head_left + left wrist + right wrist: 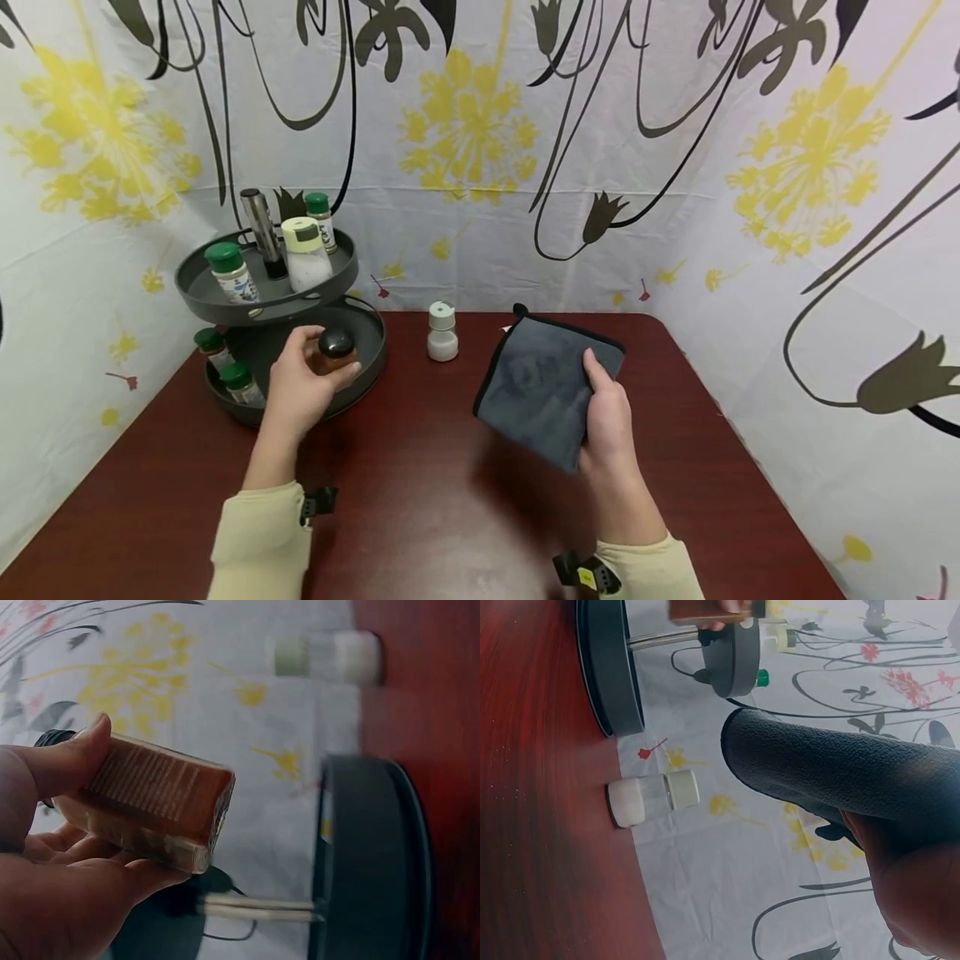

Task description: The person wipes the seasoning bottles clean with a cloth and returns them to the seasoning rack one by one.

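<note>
My left hand (292, 392) grips a squarish glass spice bottle (337, 347) with a black cap, in front of the lower tier of a dark two-tier rack (363, 367). In the left wrist view, brown contents and fine pale print show on the bottle (150, 784), with the thumb across its shoulder and the fingers beneath. Over the table's right side, my right hand (609, 429) holds a folded grey cloth (536, 379) with black edging, thumb on top. The right wrist view shows the cloth (817, 765) from its rounded fold; the fingers under it are mostly hidden.
A shaker (442, 333) with a pale green lid and white contents stands at the table's back. On the rack's upper tier are green-capped jars (236, 275), a pale-lidded shaker (306, 258) and a silver cylinder (262, 229). Two green-capped jars (242, 383) sit below. Patterned sheeting (472, 250) borders the table.
</note>
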Action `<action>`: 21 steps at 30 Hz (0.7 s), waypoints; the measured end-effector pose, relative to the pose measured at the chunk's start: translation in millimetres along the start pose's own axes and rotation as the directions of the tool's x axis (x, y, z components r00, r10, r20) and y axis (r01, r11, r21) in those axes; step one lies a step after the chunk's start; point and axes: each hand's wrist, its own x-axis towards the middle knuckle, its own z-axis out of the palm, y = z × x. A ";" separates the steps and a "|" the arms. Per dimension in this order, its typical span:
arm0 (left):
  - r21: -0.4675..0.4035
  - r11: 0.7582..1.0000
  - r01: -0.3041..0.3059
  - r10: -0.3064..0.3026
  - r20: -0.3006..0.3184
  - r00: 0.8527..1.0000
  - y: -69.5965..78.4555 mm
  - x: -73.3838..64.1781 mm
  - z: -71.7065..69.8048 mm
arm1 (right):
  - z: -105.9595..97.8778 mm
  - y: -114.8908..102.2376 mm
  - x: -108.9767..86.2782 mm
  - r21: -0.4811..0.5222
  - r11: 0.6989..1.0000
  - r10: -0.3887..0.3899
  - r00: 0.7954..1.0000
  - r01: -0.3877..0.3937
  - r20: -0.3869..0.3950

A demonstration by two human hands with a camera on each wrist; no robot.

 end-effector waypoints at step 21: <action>0.244 0.955 0.171 -0.205 0.120 0.971 -55.2 36.0 -22.5 | 7.7 3.8 1.1 -0.022 1.000 0.017 1.000 -0.017 -0.012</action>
